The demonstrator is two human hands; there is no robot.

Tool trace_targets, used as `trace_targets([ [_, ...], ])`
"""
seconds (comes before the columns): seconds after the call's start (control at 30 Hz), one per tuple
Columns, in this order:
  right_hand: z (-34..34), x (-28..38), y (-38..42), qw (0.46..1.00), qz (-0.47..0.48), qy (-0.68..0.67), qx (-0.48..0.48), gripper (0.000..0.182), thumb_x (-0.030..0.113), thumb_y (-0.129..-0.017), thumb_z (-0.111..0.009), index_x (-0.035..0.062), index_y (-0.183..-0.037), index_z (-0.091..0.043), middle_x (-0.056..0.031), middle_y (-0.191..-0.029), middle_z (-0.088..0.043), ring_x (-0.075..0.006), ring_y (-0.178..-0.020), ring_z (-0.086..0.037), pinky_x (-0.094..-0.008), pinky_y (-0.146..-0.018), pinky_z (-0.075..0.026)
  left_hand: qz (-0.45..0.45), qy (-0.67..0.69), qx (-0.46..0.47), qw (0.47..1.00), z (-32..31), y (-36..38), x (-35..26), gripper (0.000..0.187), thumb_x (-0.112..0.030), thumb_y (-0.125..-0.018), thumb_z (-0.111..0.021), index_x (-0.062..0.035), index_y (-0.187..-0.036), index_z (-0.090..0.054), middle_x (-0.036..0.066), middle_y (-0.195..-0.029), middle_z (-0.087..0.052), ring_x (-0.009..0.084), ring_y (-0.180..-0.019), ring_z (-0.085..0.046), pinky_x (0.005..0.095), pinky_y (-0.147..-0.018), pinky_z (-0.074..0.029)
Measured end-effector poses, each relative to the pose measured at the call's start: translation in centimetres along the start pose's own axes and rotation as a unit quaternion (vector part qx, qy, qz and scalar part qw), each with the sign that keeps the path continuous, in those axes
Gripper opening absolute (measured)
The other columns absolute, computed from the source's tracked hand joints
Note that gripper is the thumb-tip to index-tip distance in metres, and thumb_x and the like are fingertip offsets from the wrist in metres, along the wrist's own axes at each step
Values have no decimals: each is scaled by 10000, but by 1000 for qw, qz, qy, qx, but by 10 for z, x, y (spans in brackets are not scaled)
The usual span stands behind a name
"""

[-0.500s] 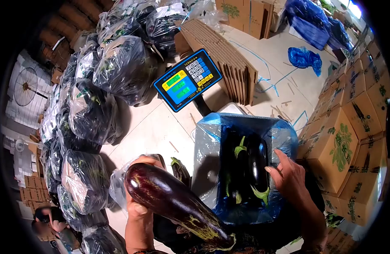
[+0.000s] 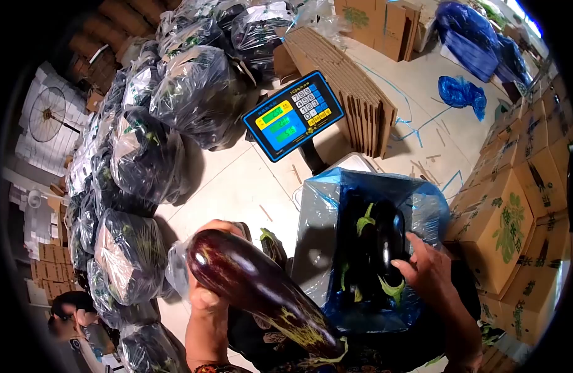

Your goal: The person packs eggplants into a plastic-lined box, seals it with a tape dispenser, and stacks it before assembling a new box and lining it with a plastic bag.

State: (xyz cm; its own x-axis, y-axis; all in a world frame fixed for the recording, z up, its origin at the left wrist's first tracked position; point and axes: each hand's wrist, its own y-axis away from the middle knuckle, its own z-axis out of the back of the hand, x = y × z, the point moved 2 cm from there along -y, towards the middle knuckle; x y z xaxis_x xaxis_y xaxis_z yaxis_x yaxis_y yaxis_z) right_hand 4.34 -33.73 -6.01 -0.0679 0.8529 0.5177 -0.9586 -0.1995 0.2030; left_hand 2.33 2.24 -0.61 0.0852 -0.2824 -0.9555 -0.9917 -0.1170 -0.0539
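Observation:
A large dark purple eggplant [image 2: 261, 283] with yellowish streaks near its stem end is gripped in my left hand [image 2: 206, 304]. Its rounded end points up and left, and the stem end slants down to the right. On the right, a box lined with blue plastic [image 2: 314, 248] contains several dark eggplants [image 2: 391, 239] with green caps. My right hand [image 2: 432, 273] reaches over the box's right side, thumb and finger apart, close beside the nearest eggplant; whether it touches cannot be made out. Another eggplant [image 2: 274, 248] lies left of the box, partly hidden.
A scale display [image 2: 293, 115] stands behind the box. Flattened cardboard [image 2: 355, 81] leans beyond it. Plastic bags of produce [image 2: 146, 155] line the left, and stacked cartons [image 2: 495, 230] fill the right. Blue plastic [image 2: 462, 94] and straps lie on the floor. A person [image 2: 75, 314] is at lower left.
The view has shifted, so the surroundings appear farther right. My left hand still holds the large eggplant. My right hand sits slightly closer to the eggplant in the box.

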Motion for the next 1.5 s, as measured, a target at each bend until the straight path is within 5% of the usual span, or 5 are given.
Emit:
trace_targets([
  [0.37,-10,10,-4,995,-38,67,68,672,393,-804,-706,33,-1324,-478,-164,-1019,-623,-330,-886,-624,-437,-776,-481,-9,-132,-70,989,103,-62,-20,632,-330,-733,-694,31,-1228,-537,98,-1054,-632,192,-982,-610,327,-915,-469],
  [0.7,-54,0,4,989,-9,126,74,1184,486,-637,-832,62,-1498,-138,-236,-939,-642,-393,-835,-656,-476,-678,-513,165,-458,-29,873,174,-62,179,649,-393,-638,-778,12,-1126,-639,171,-988,-674,254,-902,-649,346,-846,-503],
  [0.93,-55,-7,3,998,6,48,-45,938,364,-789,-702,-22,-1455,-165,-245,-870,-635,-381,-713,-651,-477,-640,-520,123,-689,-3,714,184,-49,272,786,-545,-705,-746,-25,-1264,-561,238,-1130,-592,373,-912,-647,447,-805,-519],
  [1.13,-26,7,20,984,84,-42,-150,894,318,-787,-681,-55,-1429,-182,-303,-1024,-616,-385,-807,-672,-449,-694,-554,136,-303,38,942,31,-79,121,486,-270,-908,-612,22,-1289,-534,142,-1063,-657,189,-877,-636,300,-782,-510],
  [1.5,-49,35,18,943,228,2,-242,956,298,-686,-801,-72,-1405,-291,-197,-948,-581,-309,-764,-603,-395,-659,-533,286,-145,302,897,-91,-59,83,1149,-295,-668,-866,-86,-1519,-123,185,-1274,-525,269,-1132,-547,404,-1003,-431],
])
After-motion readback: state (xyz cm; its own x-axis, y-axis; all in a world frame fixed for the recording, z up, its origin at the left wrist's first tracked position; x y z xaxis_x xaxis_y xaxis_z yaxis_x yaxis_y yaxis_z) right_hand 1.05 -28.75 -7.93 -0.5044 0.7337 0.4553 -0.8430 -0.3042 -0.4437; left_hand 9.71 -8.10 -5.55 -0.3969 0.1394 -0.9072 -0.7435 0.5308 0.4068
